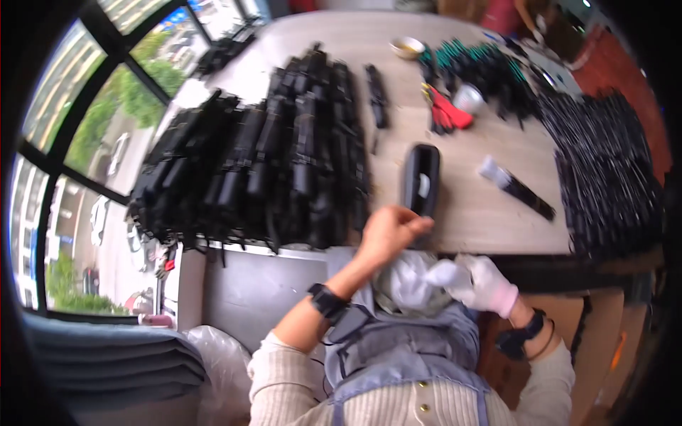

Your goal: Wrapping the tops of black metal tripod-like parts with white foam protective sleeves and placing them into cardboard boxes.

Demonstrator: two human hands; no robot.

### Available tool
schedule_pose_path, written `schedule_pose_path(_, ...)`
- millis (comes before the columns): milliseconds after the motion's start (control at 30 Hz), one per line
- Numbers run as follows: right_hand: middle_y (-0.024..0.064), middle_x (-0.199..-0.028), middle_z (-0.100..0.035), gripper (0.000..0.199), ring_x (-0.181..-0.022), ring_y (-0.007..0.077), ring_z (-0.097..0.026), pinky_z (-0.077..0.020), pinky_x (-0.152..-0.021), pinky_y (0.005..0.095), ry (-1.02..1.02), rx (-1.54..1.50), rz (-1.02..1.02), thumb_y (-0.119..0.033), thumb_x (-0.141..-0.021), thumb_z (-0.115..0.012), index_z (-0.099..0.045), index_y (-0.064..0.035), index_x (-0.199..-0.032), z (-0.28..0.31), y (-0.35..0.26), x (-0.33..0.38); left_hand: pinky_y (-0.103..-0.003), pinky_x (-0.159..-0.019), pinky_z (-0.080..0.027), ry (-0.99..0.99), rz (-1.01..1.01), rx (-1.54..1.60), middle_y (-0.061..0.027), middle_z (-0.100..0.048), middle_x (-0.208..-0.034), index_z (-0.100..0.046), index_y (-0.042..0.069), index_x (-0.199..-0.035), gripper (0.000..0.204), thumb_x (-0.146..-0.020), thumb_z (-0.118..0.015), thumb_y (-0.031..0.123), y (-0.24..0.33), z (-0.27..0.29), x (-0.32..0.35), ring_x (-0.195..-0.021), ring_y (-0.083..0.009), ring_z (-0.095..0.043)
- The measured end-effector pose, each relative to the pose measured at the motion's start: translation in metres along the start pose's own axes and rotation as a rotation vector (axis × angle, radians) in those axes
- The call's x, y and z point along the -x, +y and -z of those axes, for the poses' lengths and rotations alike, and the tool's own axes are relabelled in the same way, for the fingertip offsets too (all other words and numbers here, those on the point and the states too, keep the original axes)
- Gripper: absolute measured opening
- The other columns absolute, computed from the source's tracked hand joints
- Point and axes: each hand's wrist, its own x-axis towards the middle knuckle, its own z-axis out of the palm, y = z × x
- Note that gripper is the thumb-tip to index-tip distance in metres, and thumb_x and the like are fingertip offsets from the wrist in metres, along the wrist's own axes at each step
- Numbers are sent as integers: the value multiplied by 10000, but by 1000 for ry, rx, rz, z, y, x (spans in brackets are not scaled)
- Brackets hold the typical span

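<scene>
My bare left hand [391,233] is above the table's front edge with its fingers curled together; I cannot make out whether anything is in them. Just beyond it a black oblong device with an open hollow [422,177] lies on the table. A white glove covers my right hand [486,285], which is lower, in front of my lap. Its fingers close on a soft-looking white thing [446,274], blurred and possibly another glove. Crumpled whitish material [408,284] lies in my lap, over the blue-grey apron [405,348].
Bundled black umbrella-like rods [298,149] fill the table's left side. Thin black rods [604,170] are stacked at right. Green-tipped black pieces [476,64], red-handled pliers [447,113], a bowl [408,48] and a white-ended black bundle [517,188] lie between. A window [78,135] borders the left.
</scene>
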Motion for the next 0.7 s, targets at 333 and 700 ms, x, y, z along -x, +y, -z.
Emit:
schedule_pose_path(333,202,-806,-657,323,-766,343,-648,-512,-705,421,-413,262,-64,-252,-707,-677,-643,9,-896,-26,19,-55,-243,-650,-475,78,-150,292,-28,-660,-751,-688,-5,-821,142,-813,-704,136,0,-34,81,-716,-70,-585)
schedule_pose_path(700,83,-644,-624,176,-574,151,-606,-486,-539,284,-906,-292,-544,-133,-713,-690,-637,24,-773,-15,-33,-71,-201,-684,-439,142,-167,499,16,-621,-751,-660,-20,-840,68,-823,-594,-15,-65,-36,85,-713,-62,-541)
